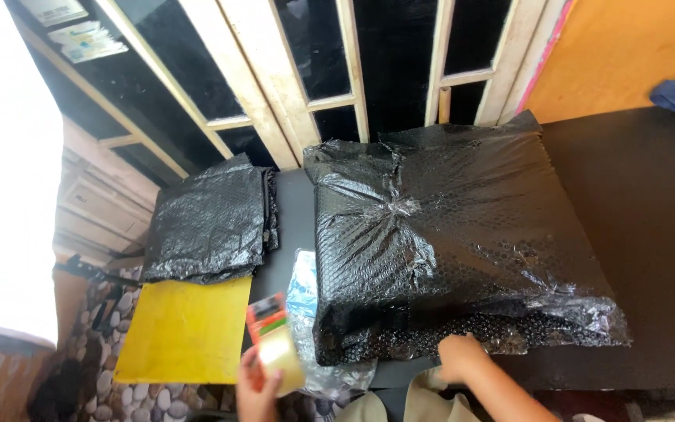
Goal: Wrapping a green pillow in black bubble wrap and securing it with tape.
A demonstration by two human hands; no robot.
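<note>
Beside the black bubble-wrapped package [455,250], left hand [259,387] grips orange-labelled tape roll [277,348].

Left edge blown out white, daylight entering there. Specular glare on black bubble-wrapped parcel [447,250]. Dark table [650,234] underexposed, low detail. Wide-angle bowing on far window frame [275,78]. Slight blur near bottom edge.

A dark table [650,234] carries a large parcel wrapped in black bubble wrap [447,242]. Left of it lies a folded stack of black bubble wrap [208,223], overlapping a yellow sheet [185,332]. A clear plastic bag [306,312] lies against the parcel's left side.
</note>
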